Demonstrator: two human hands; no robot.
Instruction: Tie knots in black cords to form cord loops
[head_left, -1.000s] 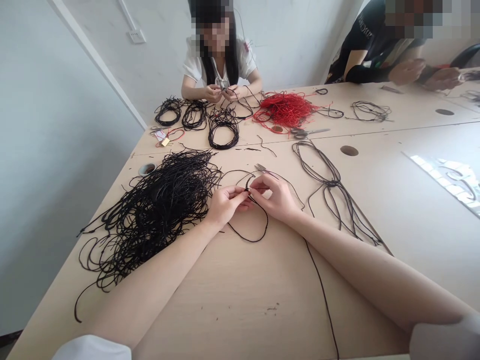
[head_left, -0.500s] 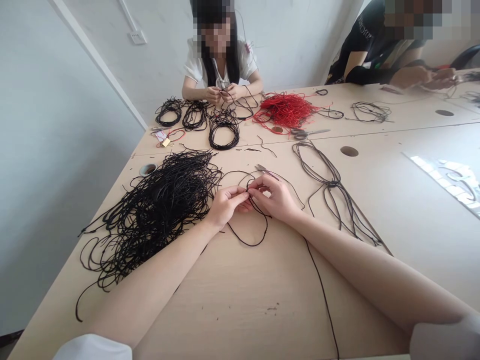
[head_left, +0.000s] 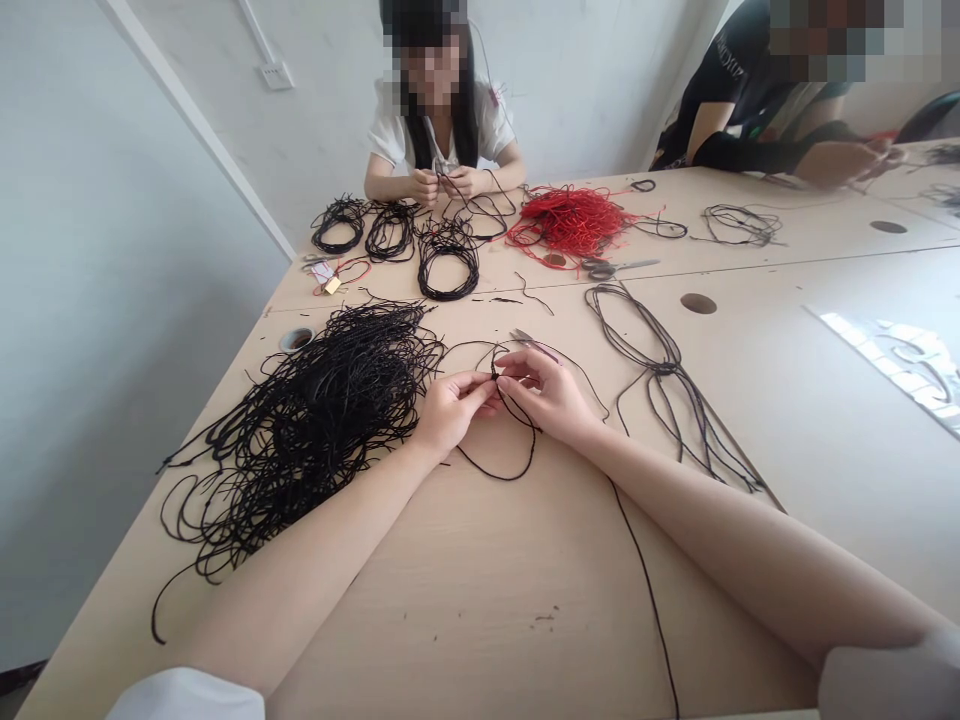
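Between my two hands is a thin black cord (head_left: 496,478), pinched near what looks like a small knot. My left hand (head_left: 453,408) grips it between thumb and forefinger. Facing it, my right hand (head_left: 546,398) has thumb and fingertips closed on the cord, touching the same spot. A loop of the cord hangs below the fingers onto the table, and a long strand runs under my right forearm to the table's front edge. Just behind my right hand lies a pair of small scissors or snips (head_left: 534,344), partly covered. The exact finger contact is too small to make out.
A big heap of black cords (head_left: 322,420) lies left. A bundle of black cord (head_left: 664,368) is to the right. Across the table are coiled cords (head_left: 448,290), a red cord pile (head_left: 574,222), scissors (head_left: 619,268) and two people at work. The tabletop has round holes (head_left: 698,302).
My hands stay almost in place, with a slight shift of the right fingers. The hanging loop has risen a little, and a small upright loop shows above the fingertips.
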